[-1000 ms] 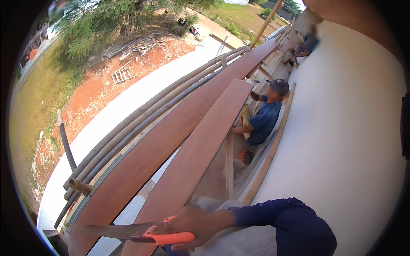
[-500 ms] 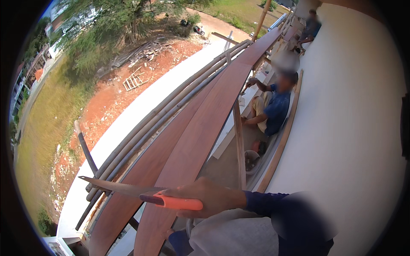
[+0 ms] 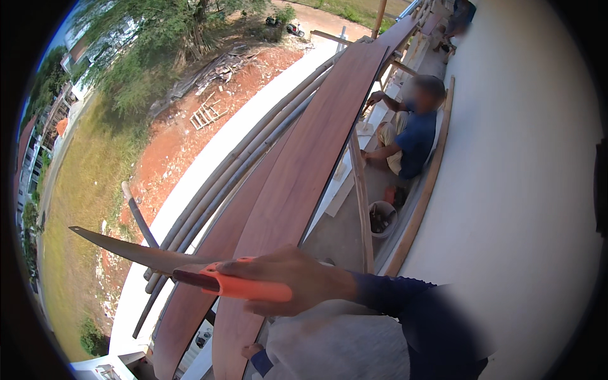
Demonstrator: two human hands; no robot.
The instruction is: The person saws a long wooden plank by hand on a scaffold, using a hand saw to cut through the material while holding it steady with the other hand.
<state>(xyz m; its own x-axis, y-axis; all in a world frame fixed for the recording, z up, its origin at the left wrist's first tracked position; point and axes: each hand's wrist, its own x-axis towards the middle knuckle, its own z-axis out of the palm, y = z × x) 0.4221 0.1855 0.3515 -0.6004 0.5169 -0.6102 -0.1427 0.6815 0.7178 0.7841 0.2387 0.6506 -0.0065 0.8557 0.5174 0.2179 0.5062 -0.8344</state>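
A handsaw with an orange handle is in my right hand, fingers closed around the grip. Its blade points left, passing above two long reddish-brown planks and out beyond the poles. Lower down, my left hand is at the right edge of the nearer plank, apparently gripping it, though its fingers are partly hidden. Beside that board lies the second plank, to its left. A grey cloth-covered part of my body is just right of my left hand.
Several long poles run along the planks' left side. A co-worker in blue sits by the wall; another person is farther off. A wooden post and a bucket stand right of the planks.
The saw has swung left and slightly up in the picture with my right hand. The nearer plank's far end now appears higher and farther off. My left hand shows more plainly. The view has shifted.
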